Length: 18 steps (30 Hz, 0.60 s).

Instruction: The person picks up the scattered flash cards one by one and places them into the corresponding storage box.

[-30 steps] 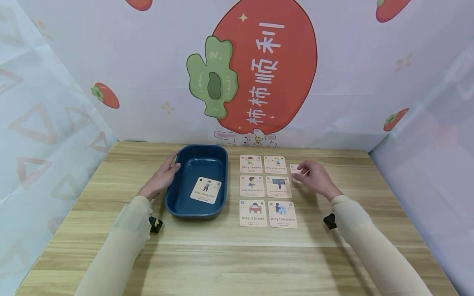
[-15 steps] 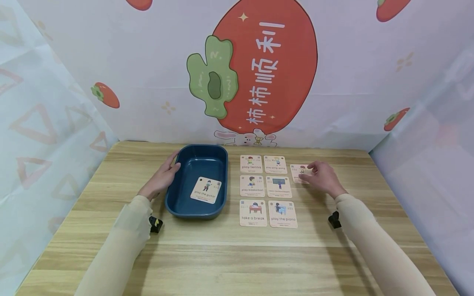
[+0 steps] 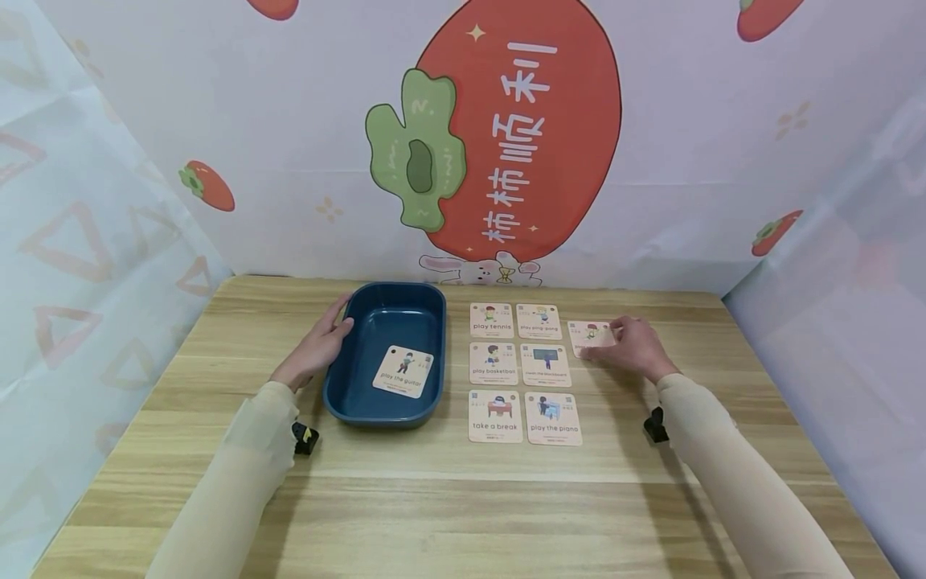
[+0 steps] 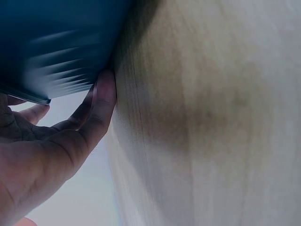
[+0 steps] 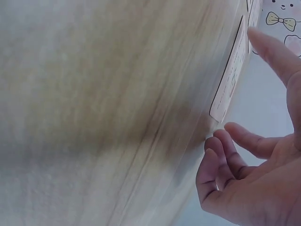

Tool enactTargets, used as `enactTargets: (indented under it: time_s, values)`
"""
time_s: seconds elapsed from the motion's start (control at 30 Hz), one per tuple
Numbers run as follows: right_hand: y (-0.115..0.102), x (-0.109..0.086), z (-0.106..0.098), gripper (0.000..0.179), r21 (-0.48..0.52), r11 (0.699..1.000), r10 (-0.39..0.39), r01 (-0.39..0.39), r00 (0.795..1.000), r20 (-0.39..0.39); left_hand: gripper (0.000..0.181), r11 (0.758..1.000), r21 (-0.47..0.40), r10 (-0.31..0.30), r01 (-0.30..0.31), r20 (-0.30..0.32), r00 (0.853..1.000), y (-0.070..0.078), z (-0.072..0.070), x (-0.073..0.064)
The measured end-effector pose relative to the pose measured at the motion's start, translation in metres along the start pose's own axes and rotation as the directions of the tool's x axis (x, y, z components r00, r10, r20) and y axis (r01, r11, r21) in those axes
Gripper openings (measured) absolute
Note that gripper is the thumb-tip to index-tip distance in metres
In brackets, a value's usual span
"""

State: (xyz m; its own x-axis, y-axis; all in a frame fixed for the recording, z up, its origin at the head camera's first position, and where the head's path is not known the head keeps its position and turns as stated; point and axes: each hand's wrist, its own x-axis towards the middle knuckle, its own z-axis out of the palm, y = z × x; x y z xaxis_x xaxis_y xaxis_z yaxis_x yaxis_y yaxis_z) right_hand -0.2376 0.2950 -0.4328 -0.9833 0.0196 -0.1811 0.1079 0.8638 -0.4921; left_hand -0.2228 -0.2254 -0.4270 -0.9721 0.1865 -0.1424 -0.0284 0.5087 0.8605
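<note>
on the table (image 3: pixel 448 515), right fingers (image 5: pixel 249 141) spread beside 1 of 7 cards (image 3: pixel 589 334), left fingers (image 4: pixel 101 106) grip 1 tray (image 3: pixel 391 421)

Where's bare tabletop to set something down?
Free: pale wooden table between beige fabric sleeves, in front of the blue rectangular tray and square cream printed cards. Crowded: from tray through cards to the bare right hand.

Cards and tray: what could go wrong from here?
The right hand is at the rightmost card; a brush may skew it.
The ping-pong card lies close beside it; a leftward push might overlap them.
The left hand grips the blue tray; a jolt could shift the guitar card inside.
</note>
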Motion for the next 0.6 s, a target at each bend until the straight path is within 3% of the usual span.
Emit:
enactTargets:
  time_s: [0.27,0.6]
  values:
    - [0.0006,0.0031,-0.0016,0.113,-0.026,1.000,0.012,-0.011,0.998,0.057,0.059,1.000,-0.004,-0.005,0.005,0.001,1.000,0.0003,-0.0001,-0.0001]
    - [0.0025,0.0086,-0.0003,0.114,-0.023,0.999,0.044,-0.042,0.997,0.065,0.059,1.000,-0.007,0.010,-0.010,-0.002,1.000,-0.0018,-0.0001,-0.0003]
